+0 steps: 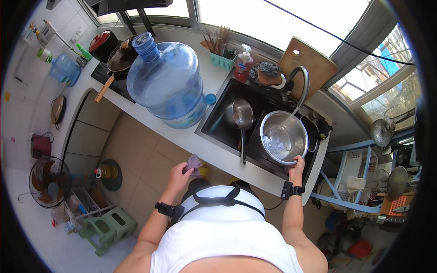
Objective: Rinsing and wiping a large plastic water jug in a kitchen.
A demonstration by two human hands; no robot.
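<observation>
My right hand [296,165] grips the near rim of a stainless steel bowl [266,147] in the right part of the black double sink [218,117]. Water runs from the curved faucet [305,80] into the bowl, and some has gathered at its bottom. In front of the counter, my left hand [179,174] pinches a crumpled purple cloth [193,165]. A steel saucepan [241,112] rests in the left basin, its black handle lying across the sink's front edge. Left of the sink stands a large clear blue water jug [167,78].
A blue cap [211,99] lies beside the jug. Behind the sink are a pink soap bottle [243,65], a wooden cutting board [305,65] and a teal utensil basket [222,59]. A lidded pan [119,61] sits on the stove. A blue rack [348,201] stands at right, a green stool [109,227] at left.
</observation>
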